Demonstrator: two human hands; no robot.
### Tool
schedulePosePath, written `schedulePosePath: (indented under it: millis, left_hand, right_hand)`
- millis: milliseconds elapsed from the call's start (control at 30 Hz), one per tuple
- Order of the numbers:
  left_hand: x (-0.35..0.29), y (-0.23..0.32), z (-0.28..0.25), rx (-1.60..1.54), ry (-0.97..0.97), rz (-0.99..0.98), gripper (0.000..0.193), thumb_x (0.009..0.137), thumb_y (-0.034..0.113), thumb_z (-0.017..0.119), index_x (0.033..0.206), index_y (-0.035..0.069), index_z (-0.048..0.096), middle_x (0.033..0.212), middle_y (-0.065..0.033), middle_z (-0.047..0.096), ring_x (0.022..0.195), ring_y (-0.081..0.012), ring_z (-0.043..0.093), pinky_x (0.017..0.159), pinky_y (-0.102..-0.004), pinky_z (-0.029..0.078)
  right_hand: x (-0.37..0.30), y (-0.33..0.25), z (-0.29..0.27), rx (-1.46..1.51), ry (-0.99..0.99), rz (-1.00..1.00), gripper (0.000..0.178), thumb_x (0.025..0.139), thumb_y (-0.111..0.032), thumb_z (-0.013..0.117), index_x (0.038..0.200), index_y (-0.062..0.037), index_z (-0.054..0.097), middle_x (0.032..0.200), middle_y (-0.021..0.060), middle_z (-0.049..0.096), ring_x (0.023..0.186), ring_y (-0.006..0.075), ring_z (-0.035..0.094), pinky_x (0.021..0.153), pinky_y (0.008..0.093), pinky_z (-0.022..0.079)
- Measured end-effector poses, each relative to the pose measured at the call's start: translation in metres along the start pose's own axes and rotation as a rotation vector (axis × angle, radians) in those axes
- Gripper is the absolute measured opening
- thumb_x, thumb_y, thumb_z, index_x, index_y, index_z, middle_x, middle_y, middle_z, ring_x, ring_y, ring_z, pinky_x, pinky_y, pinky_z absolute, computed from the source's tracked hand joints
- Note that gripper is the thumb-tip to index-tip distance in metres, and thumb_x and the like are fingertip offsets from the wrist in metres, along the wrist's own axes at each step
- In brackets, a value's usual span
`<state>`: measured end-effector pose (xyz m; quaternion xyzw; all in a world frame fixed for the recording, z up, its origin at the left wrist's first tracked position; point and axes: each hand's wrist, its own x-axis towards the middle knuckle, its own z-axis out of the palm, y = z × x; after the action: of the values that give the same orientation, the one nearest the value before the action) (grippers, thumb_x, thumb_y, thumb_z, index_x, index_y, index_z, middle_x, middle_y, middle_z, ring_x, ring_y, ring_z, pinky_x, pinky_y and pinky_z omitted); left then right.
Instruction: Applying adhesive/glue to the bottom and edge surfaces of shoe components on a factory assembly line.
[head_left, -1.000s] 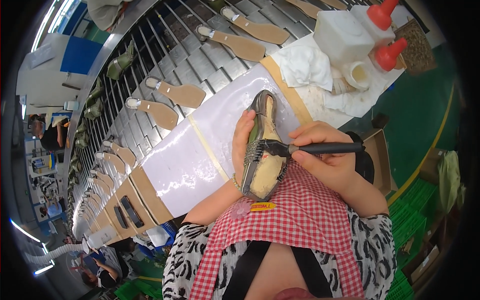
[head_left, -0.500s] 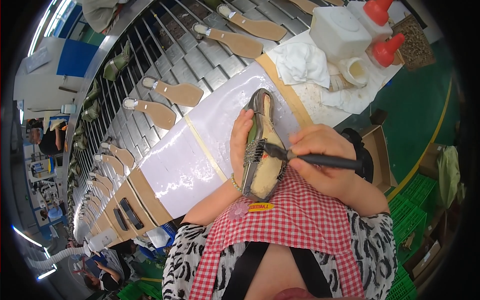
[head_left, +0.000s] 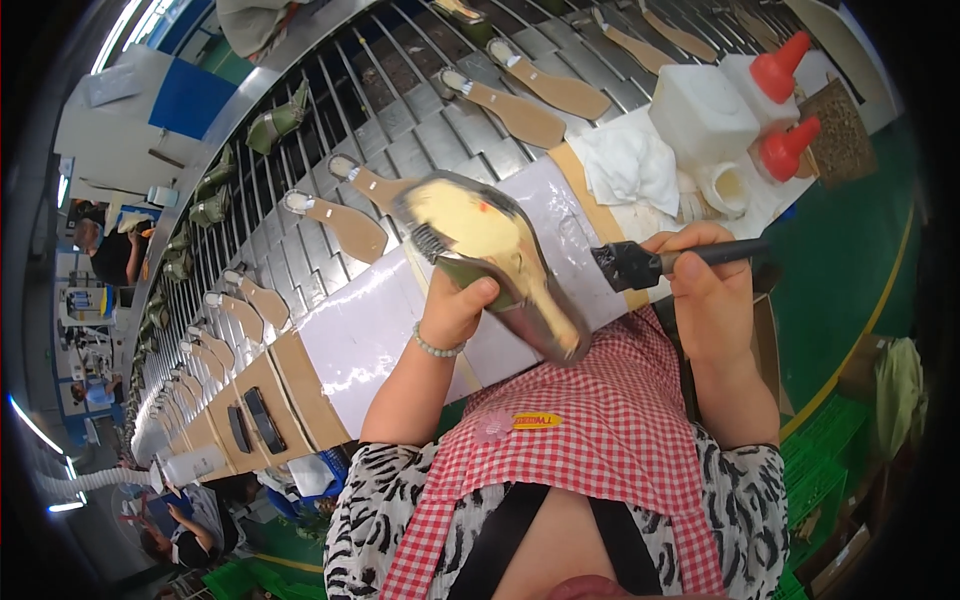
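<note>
My left hand (head_left: 455,310) is closed round the side of a shoe (head_left: 475,220) with its underside turned up. Its cream bottom shows, bordered by dark edges, with a small red mark on it. Green upper material and a dark studded band show near my thumb. The narrow end of the shoe points down and right, above the work surface. In my right hand (head_left: 710,290) a black-handled brush (head_left: 628,268) is gripped, its dark head facing the shoe but apart from it. The shoe is somewhat blurred.
Pairs of tan insoles (head_left: 345,228) lie along the metal slatted conveyor (head_left: 420,145), with green shoes (head_left: 275,125) on the rack beyond. White bottles with red caps (head_left: 785,70), an open pot (head_left: 725,188) and a crumpled white cloth (head_left: 628,160) stand at the right. Green crates (head_left: 830,455) are low right.
The shoe has swung round and lifted left, its narrow end now pointing toward me. My right hand has drawn the brush away from the shoe to the right.
</note>
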<state>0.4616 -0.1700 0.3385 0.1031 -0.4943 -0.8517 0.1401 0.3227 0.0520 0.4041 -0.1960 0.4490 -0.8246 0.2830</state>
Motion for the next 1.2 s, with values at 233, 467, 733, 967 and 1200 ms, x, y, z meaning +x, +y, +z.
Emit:
schedulePosePath:
  millis: [233, 467, 733, 967, 1200]
  left_hand:
    - [0.003, 0.011, 0.014, 0.221, -0.351, -0.213, 0.069, 0.066, 0.017, 0.080, 0.124, 0.000, 0.048, 0.115, -0.0079, 0.058, 0.106, -0.0170, 0.054, 0.092, -0.0317, 0.043]
    - [0.005, 0.015, 0.025, 0.300, -0.426, -0.275, 0.063, 0.066, 0.017, 0.080, 0.120, -0.001, 0.052, 0.112, -0.0074, 0.059, 0.103, -0.0157, 0.055, 0.090, -0.0305, 0.045]
    - [-0.002, 0.007, 0.023, 0.287, -0.446, -0.302, 0.067, 0.066, 0.020, 0.080, 0.122, -0.002, 0.051, 0.114, -0.0081, 0.059, 0.103, -0.0162, 0.055, 0.091, -0.0303, 0.044]
    - [0.001, 0.009, 0.027, 0.310, -0.502, -0.309, 0.069, 0.066, 0.018, 0.081, 0.123, -0.002, 0.049, 0.115, -0.0078, 0.058, 0.104, -0.0156, 0.054, 0.091, -0.0302, 0.044]
    - [0.002, 0.000, 0.027, 0.251, -0.507, -0.341, 0.068, 0.065, 0.017, 0.081, 0.122, -0.002, 0.050, 0.114, -0.0063, 0.058, 0.104, -0.0149, 0.053, 0.092, -0.0296, 0.042]
  right_hand:
    - [0.008, 0.012, 0.018, 0.076, 0.028, 0.055, 0.017, 0.083, -0.001, 0.064, 0.099, 0.0010, 0.059, 0.095, 0.0106, 0.064, 0.093, 0.0158, 0.060, 0.085, 0.0285, 0.047]
    - [0.004, 0.012, 0.022, -0.654, -0.194, -0.475, 0.018, 0.072, 0.000, 0.073, 0.087, -0.0006, 0.063, 0.091, 0.0136, 0.064, 0.084, 0.0234, 0.062, 0.072, 0.0303, 0.049]
    - [-0.002, -0.003, 0.012, -0.605, -0.381, -0.266, 0.016, 0.073, 0.000, 0.071, 0.086, -0.0005, 0.063, 0.088, 0.0106, 0.063, 0.080, 0.0184, 0.061, 0.071, 0.0276, 0.048]
    - [0.008, -0.002, 0.012, -0.546, -0.264, -0.336, 0.014, 0.075, 0.000, 0.071, 0.087, 0.0004, 0.064, 0.088, 0.0093, 0.063, 0.082, 0.0169, 0.060, 0.073, 0.0280, 0.047]
    - [0.002, -0.020, 0.000, -0.562, -0.454, -0.175, 0.014, 0.075, 0.001, 0.071, 0.087, 0.0006, 0.064, 0.089, 0.0110, 0.064, 0.085, 0.0175, 0.061, 0.074, 0.0275, 0.047]
